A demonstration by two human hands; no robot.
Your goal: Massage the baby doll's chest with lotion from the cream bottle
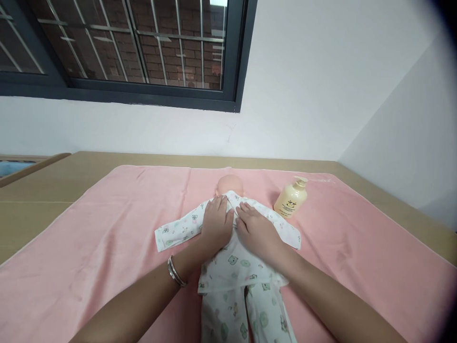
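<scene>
Left hand [216, 222] and right hand [257, 229] lie flat, fingers spread, side by side on the doll [233, 247], pressing its printed top smooth against the pink towel [107, 238]. Lotion bottle [291, 197] stands just beyond the right hand.

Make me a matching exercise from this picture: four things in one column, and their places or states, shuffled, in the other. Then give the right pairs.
Things
1. left hand
2. lotion bottle
3. bracelet
4. doll

Places or states
A. lies on its back on the pink towel, dressed in printed clothes
B. stands on the towel, to the right of the doll's head
C. rests flat on the doll's chest, beside the right hand
D. sits around the left wrist

Pairs: 1-C, 2-B, 3-D, 4-A
</scene>
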